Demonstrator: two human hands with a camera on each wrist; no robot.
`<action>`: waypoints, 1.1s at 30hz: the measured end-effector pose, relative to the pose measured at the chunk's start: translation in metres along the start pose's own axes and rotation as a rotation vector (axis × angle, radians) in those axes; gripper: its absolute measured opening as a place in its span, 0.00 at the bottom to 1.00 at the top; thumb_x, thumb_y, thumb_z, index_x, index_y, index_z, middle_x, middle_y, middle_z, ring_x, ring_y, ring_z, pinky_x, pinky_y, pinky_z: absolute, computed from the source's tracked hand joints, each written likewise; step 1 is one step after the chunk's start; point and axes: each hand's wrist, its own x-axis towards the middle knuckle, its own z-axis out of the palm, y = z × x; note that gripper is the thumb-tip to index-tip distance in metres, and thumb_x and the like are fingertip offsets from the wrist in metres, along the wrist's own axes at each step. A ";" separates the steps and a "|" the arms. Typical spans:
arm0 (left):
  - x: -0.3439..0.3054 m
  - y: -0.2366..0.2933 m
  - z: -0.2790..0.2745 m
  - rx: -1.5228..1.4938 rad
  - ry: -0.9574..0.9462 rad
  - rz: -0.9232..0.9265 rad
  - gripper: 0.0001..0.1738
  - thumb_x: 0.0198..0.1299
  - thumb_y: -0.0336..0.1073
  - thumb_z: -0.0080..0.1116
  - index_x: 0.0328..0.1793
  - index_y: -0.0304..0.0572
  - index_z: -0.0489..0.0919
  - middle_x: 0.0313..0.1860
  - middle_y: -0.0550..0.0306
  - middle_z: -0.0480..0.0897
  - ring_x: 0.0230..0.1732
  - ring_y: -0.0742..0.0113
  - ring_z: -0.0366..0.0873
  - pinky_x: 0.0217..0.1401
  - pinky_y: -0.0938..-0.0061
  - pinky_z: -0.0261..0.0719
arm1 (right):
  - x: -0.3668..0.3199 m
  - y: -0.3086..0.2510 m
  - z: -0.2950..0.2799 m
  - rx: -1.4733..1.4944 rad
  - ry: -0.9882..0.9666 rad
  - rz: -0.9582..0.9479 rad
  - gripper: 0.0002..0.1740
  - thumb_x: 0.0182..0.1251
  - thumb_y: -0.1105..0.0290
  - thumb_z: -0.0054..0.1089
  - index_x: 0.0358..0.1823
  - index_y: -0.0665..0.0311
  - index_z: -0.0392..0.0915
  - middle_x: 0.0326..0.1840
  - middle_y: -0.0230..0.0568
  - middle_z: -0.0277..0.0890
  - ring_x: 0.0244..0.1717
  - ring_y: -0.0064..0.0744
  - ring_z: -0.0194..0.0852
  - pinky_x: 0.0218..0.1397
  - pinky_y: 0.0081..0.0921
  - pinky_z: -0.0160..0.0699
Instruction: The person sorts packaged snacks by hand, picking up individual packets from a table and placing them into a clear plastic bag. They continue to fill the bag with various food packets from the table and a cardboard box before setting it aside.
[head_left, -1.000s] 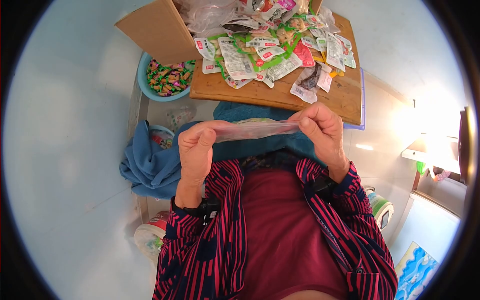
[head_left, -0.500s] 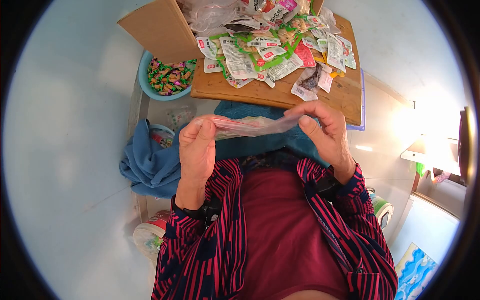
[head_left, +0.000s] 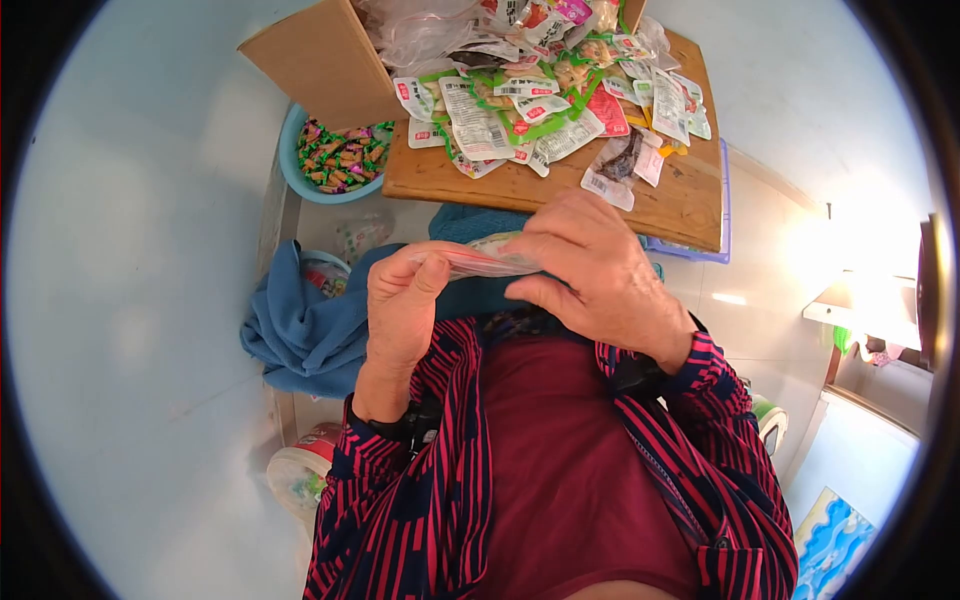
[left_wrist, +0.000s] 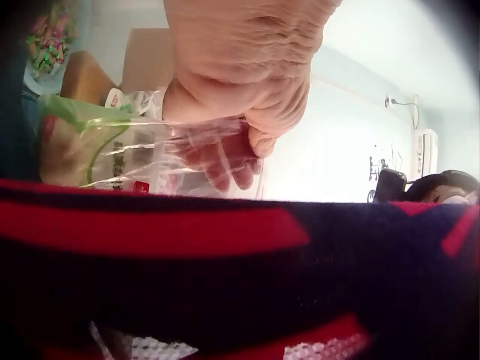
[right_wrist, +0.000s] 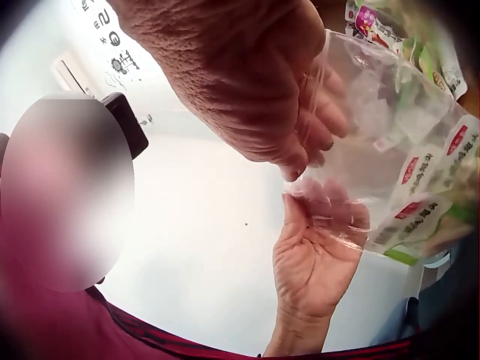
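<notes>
A clear plastic bag (head_left: 480,263), with a pinkish strip along its mouth, is held level in front of the torso. Through its film in the right wrist view, small snack packets (right_wrist: 414,214) with white labels and green edges show. My left hand (head_left: 403,300) pinches the left end of the mouth between thumb and fingers. Over the right part of the bag reaches my right hand (head_left: 600,265), fingers extended along it and thumb apart below, hiding that end. In the right wrist view both thumbs come close together at the mouth, with the fingers behind the film.
A wooden table (head_left: 450,187) bears a heap of snack packets (head_left: 480,115) spilling from a cardboard box (head_left: 325,65). Left of it stands a blue basin (head_left: 288,165) of wrapped candies. A blue cloth (head_left: 300,325) hangs at the left, above a lidded tub (head_left: 300,470).
My right hand has let go of the bag's right end and moved left across it, towards my left hand. The left hand keeps its pinch, shifting only slightly.
</notes>
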 end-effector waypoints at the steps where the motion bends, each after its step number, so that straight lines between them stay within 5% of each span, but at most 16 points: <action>1: 0.000 0.000 0.000 0.005 -0.028 0.002 0.18 0.73 0.40 0.58 0.49 0.28 0.84 0.47 0.43 0.87 0.50 0.57 0.85 0.62 0.61 0.79 | -0.003 0.000 0.004 0.010 -0.037 0.029 0.14 0.54 0.67 0.75 0.39 0.63 0.81 0.37 0.41 0.77 0.42 0.46 0.76 0.51 0.40 0.73; 2: -0.001 0.000 -0.001 0.010 -0.055 0.004 0.17 0.74 0.39 0.55 0.49 0.28 0.84 0.48 0.38 0.87 0.52 0.51 0.85 0.64 0.57 0.78 | -0.004 -0.001 0.006 0.019 -0.073 0.056 0.11 0.55 0.69 0.73 0.35 0.62 0.80 0.35 0.39 0.76 0.41 0.45 0.76 0.49 0.40 0.73; 5: -0.003 0.001 -0.001 0.060 -0.018 0.053 0.19 0.71 0.42 0.61 0.51 0.27 0.85 0.47 0.46 0.88 0.49 0.62 0.85 0.61 0.65 0.80 | -0.005 -0.001 0.003 0.027 -0.051 0.073 0.08 0.56 0.72 0.72 0.31 0.62 0.79 0.32 0.38 0.75 0.38 0.44 0.75 0.46 0.40 0.72; 14: -0.015 0.007 -0.023 0.015 0.009 0.037 0.17 0.73 0.40 0.58 0.51 0.29 0.84 0.47 0.43 0.88 0.52 0.54 0.85 0.65 0.58 0.77 | -0.030 0.012 -0.024 0.093 -0.075 0.228 0.06 0.56 0.73 0.72 0.30 0.63 0.81 0.30 0.38 0.77 0.35 0.43 0.76 0.41 0.38 0.73; 17: -0.023 0.002 -0.027 -0.074 0.017 -0.006 0.20 0.70 0.42 0.63 0.51 0.26 0.85 0.47 0.43 0.88 0.51 0.58 0.85 0.63 0.66 0.78 | -0.038 0.012 -0.026 0.132 -0.085 0.218 0.07 0.54 0.73 0.73 0.28 0.63 0.81 0.28 0.39 0.76 0.34 0.42 0.76 0.40 0.38 0.74; 27: -0.036 0.001 -0.032 -0.043 -0.015 -0.053 0.23 0.69 0.44 0.63 0.52 0.24 0.84 0.48 0.41 0.88 0.51 0.57 0.85 0.64 0.64 0.77 | -0.054 0.020 -0.023 0.232 -0.078 0.210 0.12 0.51 0.72 0.78 0.24 0.64 0.78 0.25 0.38 0.74 0.31 0.40 0.75 0.34 0.34 0.74; 30: -0.039 -0.009 -0.032 -0.096 -0.036 -0.108 0.20 0.69 0.46 0.61 0.49 0.31 0.84 0.48 0.36 0.87 0.53 0.47 0.85 0.65 0.54 0.78 | -0.056 0.034 -0.030 0.349 -0.180 0.254 0.17 0.49 0.65 0.81 0.37 0.65 0.84 0.38 0.43 0.81 0.44 0.43 0.81 0.46 0.36 0.79; 32: -0.040 -0.011 -0.034 -0.155 -0.015 -0.148 0.20 0.68 0.46 0.62 0.47 0.32 0.84 0.48 0.35 0.87 0.53 0.46 0.85 0.65 0.53 0.78 | -0.049 0.040 -0.035 0.455 -0.181 0.261 0.38 0.45 0.57 0.83 0.59 0.64 0.80 0.62 0.50 0.77 0.64 0.49 0.76 0.65 0.39 0.75; 33: -0.040 -0.010 -0.034 -0.157 -0.018 -0.150 0.20 0.68 0.46 0.62 0.47 0.32 0.84 0.48 0.35 0.87 0.53 0.46 0.85 0.65 0.53 0.78 | -0.049 0.045 -0.031 0.452 -0.179 0.264 0.38 0.45 0.57 0.83 0.59 0.64 0.80 0.62 0.50 0.77 0.64 0.49 0.76 0.65 0.39 0.75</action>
